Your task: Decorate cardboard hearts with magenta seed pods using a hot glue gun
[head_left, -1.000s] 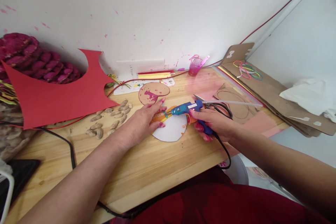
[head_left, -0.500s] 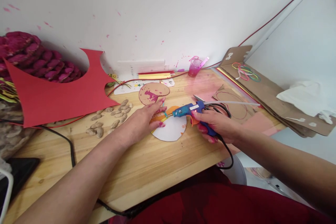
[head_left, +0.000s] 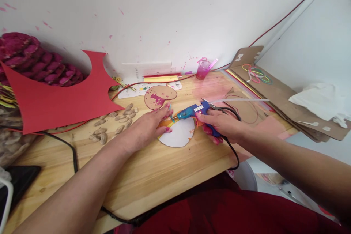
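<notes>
My right hand (head_left: 223,126) grips a blue hot glue gun (head_left: 192,111) with a clear glue stick sticking out of its back. The nozzle points left at a small orange striped piece under the fingertips of my left hand (head_left: 146,128). That hand lies flat with its fingers stretched, pressing the piece onto a white paper disc (head_left: 178,135) on the wooden table (head_left: 153,175). The gun's black cord (head_left: 233,155) drops off the table's front edge.
Peanut shells (head_left: 115,124) lie left of my left hand. A red paper sheet (head_left: 60,95) and magenta scaled craft (head_left: 38,60) fill the far left. A paint-stained cardboard circle (head_left: 159,97), pink cup (head_left: 203,68), scissors (head_left: 227,111) and cardboard with rubber bands (head_left: 257,75) sit behind.
My right hand has brought the glue gun slightly left, so its nozzle is closer to my left fingertips. My left hand has stayed pressed on the piece.
</notes>
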Demonstrator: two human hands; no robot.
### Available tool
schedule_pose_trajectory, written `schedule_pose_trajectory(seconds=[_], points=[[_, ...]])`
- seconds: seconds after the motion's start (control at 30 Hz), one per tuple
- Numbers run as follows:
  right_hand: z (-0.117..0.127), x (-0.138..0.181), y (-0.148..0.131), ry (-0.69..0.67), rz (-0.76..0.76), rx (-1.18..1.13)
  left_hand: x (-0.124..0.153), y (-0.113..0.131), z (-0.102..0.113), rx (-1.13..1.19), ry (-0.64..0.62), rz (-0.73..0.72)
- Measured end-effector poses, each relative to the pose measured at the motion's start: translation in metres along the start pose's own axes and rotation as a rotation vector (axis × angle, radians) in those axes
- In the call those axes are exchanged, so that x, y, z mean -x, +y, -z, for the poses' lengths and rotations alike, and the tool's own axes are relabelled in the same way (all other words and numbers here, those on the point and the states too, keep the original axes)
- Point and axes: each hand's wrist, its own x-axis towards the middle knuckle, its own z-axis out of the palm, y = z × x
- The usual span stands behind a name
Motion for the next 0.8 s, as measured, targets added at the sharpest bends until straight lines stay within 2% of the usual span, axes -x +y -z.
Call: schedule_pose_trajectory(seconds=[0.13, 0.33, 0.63, 0.8], points=[[0.001, 0.003, 0.005, 0.01, -0.03, 0.011, 0.0, -0.001, 0.0, 0.0, -0.01, -0.008], [0.007, 0.005, 0.015, -0.093, -0.015, -0.022, -0.002, -0.004, -0.001, 0.006, -0.046, 0.02], [0.004, 0.001, -0.001, -0.035, -0.037, -0.098, -0.001, -0.001, 0.002, -0.025, -0.053, 0.035], [0.005, -0.004, -0.001, -0.029, -0.045, -0.09, -0.002, -0.002, 0.001, -0.028, -0.053, 0.046]])
